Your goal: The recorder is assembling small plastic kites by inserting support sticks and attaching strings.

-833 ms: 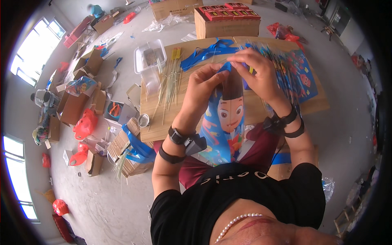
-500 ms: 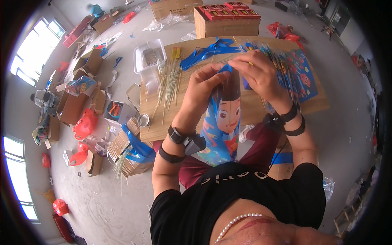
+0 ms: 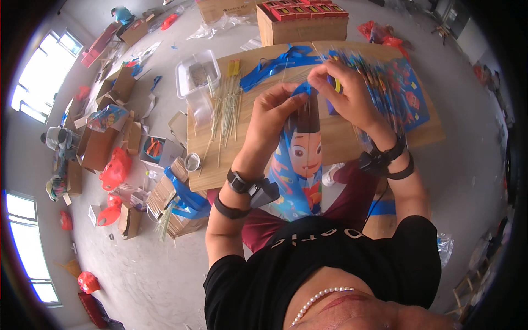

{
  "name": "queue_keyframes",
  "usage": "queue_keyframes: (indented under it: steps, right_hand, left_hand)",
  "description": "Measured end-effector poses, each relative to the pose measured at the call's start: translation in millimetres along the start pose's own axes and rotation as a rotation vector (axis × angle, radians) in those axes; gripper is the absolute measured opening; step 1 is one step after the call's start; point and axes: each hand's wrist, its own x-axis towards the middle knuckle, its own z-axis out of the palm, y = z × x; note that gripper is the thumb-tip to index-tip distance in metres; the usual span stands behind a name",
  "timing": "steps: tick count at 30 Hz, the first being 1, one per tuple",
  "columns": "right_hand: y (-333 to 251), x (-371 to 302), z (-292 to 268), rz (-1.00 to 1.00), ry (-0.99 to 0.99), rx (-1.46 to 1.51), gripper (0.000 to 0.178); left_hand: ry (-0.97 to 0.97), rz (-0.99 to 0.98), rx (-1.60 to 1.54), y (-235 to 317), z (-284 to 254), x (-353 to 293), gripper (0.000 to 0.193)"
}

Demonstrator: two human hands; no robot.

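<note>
My left hand [image 3: 275, 113] pinches the blue tip of a printed kite sail [image 3: 306, 151], a long cloth-like sheet with a big cartoon face. The sail hangs from the fingers over the table edge, down toward my lap. Just right of that tip, my right hand [image 3: 349, 93] is raised with thumb and forefinger pressed together. Whatever they hold, if anything, is too thin to make out. Under the right hand a dark blue and yellow object [image 3: 333, 91] shows in part. Thin pale sticks [image 3: 224, 118] lie left of my hands, and blue fabric strips [image 3: 269, 70] lie beyond them.
On the table's right lie a bundle of thin rods [image 3: 379, 91] and a blue printed sheet [image 3: 415, 102]. A clear plastic tub [image 3: 187, 91] and a small metal cup [image 3: 192, 161] sit at its left. Behind stands a carton [image 3: 302, 33] with red boxes [image 3: 302, 11] on top.
My right hand has drawn slightly away from the sail's blue tip and its fingers have shifted. The left hand keeps its pinch, almost unmoved.
</note>
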Motion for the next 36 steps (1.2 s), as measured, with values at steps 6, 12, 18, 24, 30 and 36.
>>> queue_keyframes:
  steps: [6,12,18,24,30,36]
  right_hand:
    - [9,1,0,0.117,-0.107,0.124,0.011]
    - [19,-4,3,0.094,-0.134,0.051,0.016]
    - [155,-32,10,0.594,0.066,0.420,0.035]
    - [349,-155,46,0.858,0.054,-0.306,0.023]
    - [379,-166,71,0.724,0.153,-0.569,0.020]
    - [379,-147,47,1.029,-0.230,-0.413,0.028]
  left_hand:
    - [0.047,0.033,0.105,-7,-2,5,0.013]
    - [0.034,0.012,0.194,-14,-7,8,0.013]
    - [0.181,0.146,0.300,-5,-9,-4,0.013]
    - [0.181,0.158,0.388,-12,-4,-6,0.013]
    - [0.211,0.121,0.365,-14,-9,-11,0.012]
    - [0.225,0.106,0.351,-20,-8,-8,0.013]
